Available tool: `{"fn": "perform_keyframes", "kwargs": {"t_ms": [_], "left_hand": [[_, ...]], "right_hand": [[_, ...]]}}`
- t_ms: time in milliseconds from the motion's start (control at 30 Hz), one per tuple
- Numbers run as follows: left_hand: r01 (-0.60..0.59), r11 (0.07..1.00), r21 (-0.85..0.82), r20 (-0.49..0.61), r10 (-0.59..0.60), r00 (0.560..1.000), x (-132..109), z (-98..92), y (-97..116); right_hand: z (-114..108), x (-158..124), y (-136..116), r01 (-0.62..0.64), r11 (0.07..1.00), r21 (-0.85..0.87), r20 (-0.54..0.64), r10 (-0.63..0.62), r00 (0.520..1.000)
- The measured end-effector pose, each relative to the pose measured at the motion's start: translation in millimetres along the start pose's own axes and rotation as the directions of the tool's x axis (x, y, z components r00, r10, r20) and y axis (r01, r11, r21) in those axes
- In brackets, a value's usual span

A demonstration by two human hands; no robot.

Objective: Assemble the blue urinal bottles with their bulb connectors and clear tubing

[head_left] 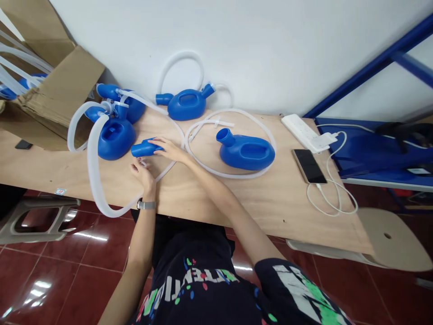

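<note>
My right hand (171, 149) grips the spout of a blue plastic bottle (117, 137) lying on the plywood table (257, 203). My left hand (144, 174), a watch on its wrist, pinches the end of a clear white tube (93, 176) just below that spout. The tube loops off the table's front edge. Another blue bottle (246, 151) lies to the right inside a ring of tubing. Two more blue bottles (186, 104) with tubes sit at the back by the wall.
A cardboard box (50, 99) with tubes stands at the far left. A white power strip (306, 131), a phone (309, 165) and its white cable (333, 198) lie at the right. Beyond them is a blue metal shelf (372, 153). Stools stand on the red tile floor.
</note>
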State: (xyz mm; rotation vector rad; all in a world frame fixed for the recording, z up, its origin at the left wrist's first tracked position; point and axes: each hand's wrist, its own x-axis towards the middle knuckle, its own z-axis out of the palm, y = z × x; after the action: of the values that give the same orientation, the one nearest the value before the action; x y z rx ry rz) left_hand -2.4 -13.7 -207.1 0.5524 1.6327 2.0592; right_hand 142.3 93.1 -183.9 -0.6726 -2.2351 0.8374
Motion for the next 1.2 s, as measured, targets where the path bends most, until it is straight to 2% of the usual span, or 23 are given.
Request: {"fn": "perform_keyframes", "kwargs": {"t_ms": [67,100,167,200,233,300,333,367,400,500,633,700,833,933,1000,1033,1100,1200], "left_hand": [[-0.106,0.994,0.026,-0.015,0.106,0.994,-4.7,-2.0,2.8],[-0.166,0.986,0.03,0.023,0.165,0.986,-8.7,-2.5,4.1],[-0.277,0.961,0.013,0.184,0.27,0.945,-19.8,-2.2,6.7],[-0.319,0.948,-0.003,0.297,0.306,0.905,-26.8,-1.3,8.0],[-0.354,0.935,-0.02,0.422,0.329,0.845,-34.4,0.0,9.3],[-0.411,0.911,-0.037,0.64,0.338,0.69,-50.4,3.9,11.4],[-0.431,0.902,-0.036,0.706,0.328,0.628,-58.2,6.4,11.9],[-0.443,0.896,-0.031,0.744,0.317,0.588,-65.7,9.4,11.8],[-0.442,0.897,-0.024,0.76,0.304,0.574,-72.7,12.7,11.3],[-0.351,0.936,-0.024,0.766,0.243,0.595,-91.3,23.7,8.4],[-0.258,0.965,-0.049,0.815,0.188,0.548,-112.4,34.3,9.8],[-0.242,0.97,-0.026,0.827,0.157,0.54,-120.0,37.1,14.0],[-0.24,0.97,0.032,0.806,0.117,0.58,-125.3,40.8,21.9],[-0.3,0.952,0.058,0.775,0.146,0.614,-124.8,42.3,21.6],[-0.312,0.948,0.057,0.767,0.158,0.622,-124.4,42.9,18.6],[-0.305,0.951,0.052,0.777,0.153,0.61,-124.1,43.2,16.9],[-0.288,0.957,0.031,0.821,0.14,0.554,-122.9,43.9,14.2],[-0.288,0.957,-0.031,0.897,0.154,0.415,-118.8,43.5,13.9]], "right_hand": [[-19.8,-31.9,-10.5,-0.019,0.993,0.118,-0.103,0.032,0.994],[-30.1,-51.9,-16.0,-0.044,0.983,0.181,-0.132,0.068,0.989],[-48.9,-96.3,-26.3,-0.096,0.965,0.243,-0.125,0.129,0.984],[-56.1,-118.6,-30.8,-0.128,0.961,0.247,-0.106,0.158,0.982],[-61.5,-139.8,-34.6,-0.165,0.955,0.247,-0.102,0.195,0.975],[-66.7,-175.6,-39.8,-0.23,0.937,0.264,-0.124,0.27,0.955],[-67.3,-189.3,-40.8,-0.257,0.926,0.277,-0.147,0.305,0.941],[-67.1,-200.2,-40.8,-0.277,0.915,0.295,-0.17,0.335,0.927],[-66.6,-208.4,-39.8,-0.291,0.903,0.317,-0.19,0.361,0.913],[-64.4,-220.3,-32.8,-0.312,0.857,0.41,-0.208,0.421,0.883],[-57.3,-220.5,-26.3,-0.288,0.81,0.51,-0.191,0.433,0.881],[-52.5,-218.7,-27.4,-0.289,0.813,0.505,-0.219,0.445,0.868],[-49.8,-215.0,-33.0,-0.287,0.833,0.473,-0.281,0.452,0.847],[-52.7,-213.3,-34.6,-0.264,0.83,0.492,-0.299,0.446,0.844],[-54.3,-213.3,-34.3,-0.255,0.833,0.491,-0.306,0.439,0.844],[-54.7,-213.6,-34.0,-0.25,0.838,0.485,-0.309,0.432,0.848],[-55.2,-214.6,-33.7,-0.238,0.85,0.47,-0.321,0.416,0.851],[-57.3,-217.2,-34.0,-0.238,0.845,0.478,-0.334,0.426,0.841]]}}
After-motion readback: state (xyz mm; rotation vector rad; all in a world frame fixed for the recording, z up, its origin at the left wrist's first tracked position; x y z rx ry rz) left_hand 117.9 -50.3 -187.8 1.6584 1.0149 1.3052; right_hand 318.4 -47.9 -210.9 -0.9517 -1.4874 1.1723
